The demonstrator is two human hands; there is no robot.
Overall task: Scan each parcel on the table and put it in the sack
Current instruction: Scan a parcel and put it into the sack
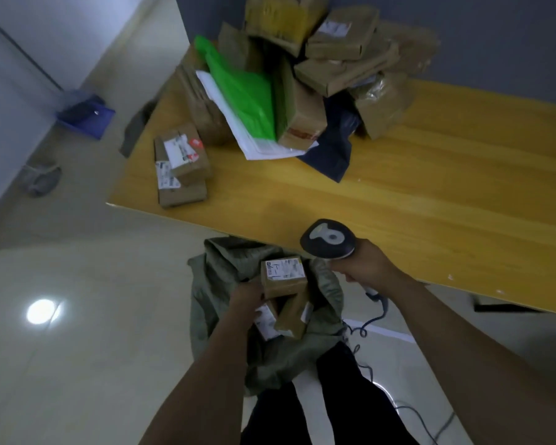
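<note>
Head camera: at lower centre of the frame, the person's left hand (249,297) grips a small cardboard parcel (284,276) by its left side, fingers curled round the edge, white shipping label facing up. The parcel sits over the open mouth of a grey-green sack (212,316), which stands on the floor against the near edge of the yellow wooden table (430,187). Other labelled boxes (289,316) lie inside the sack, just beneath the held one.

To the right, the right hand (363,264) is wrapped tightly round the handle of a dark barcode scanner (328,239), whose head is above the table edge, just beside the parcel. Its coiled cable (366,329) trails down toward the floor.

At upper centre a heap of cardboard parcels (337,59) stands on the table, with a green plastic mailer (247,91) leaning against it. Two small stacked boxes (182,165) rest near the table's left corner. A blue tray (87,117) lies on the tiled floor at upper left.
</note>
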